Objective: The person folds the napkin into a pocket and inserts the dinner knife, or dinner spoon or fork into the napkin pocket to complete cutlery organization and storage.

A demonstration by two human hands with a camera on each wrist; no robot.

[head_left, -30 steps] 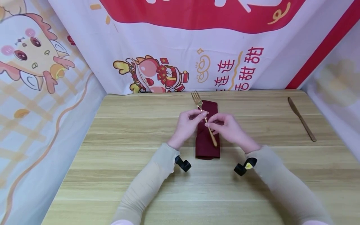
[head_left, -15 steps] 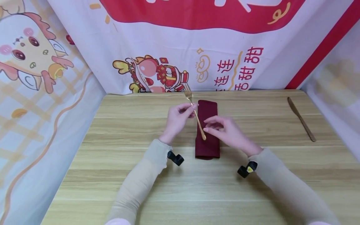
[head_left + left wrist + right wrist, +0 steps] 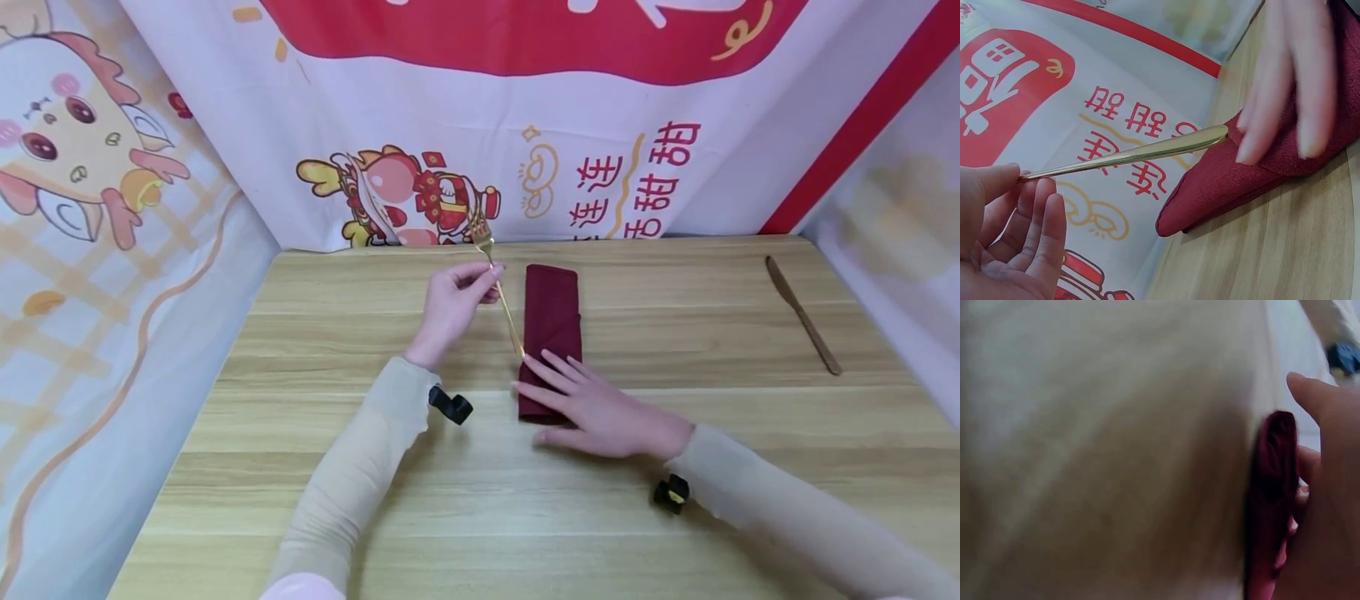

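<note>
A gold fork (image 3: 508,318) is pinched between the thumb and fingers of my left hand (image 3: 453,304), its tines up and toward the back. In the left wrist view the handle of the fork (image 3: 1135,153) slants out past the fingertips toward a folded dark red napkin (image 3: 551,304). That napkin lies lengthwise on the table. Over its near part my right hand (image 3: 600,412) spreads straight fingers, covering some of the cloth; whether they press on it is hard to tell. From the right wrist, the end of the napkin (image 3: 1272,469) shows beside the hand.
A table knife (image 3: 802,317) lies slantwise on the right side of the wooden table (image 3: 360,333). Behind the table hangs a printed white and red cloth (image 3: 420,108), with more patterned cloth (image 3: 82,333) along the left side.
My left hand has carried the fork leftward, off from above the napkin. The right hand has released the fork, moved nearer to me and spread its fingers over the napkin.
</note>
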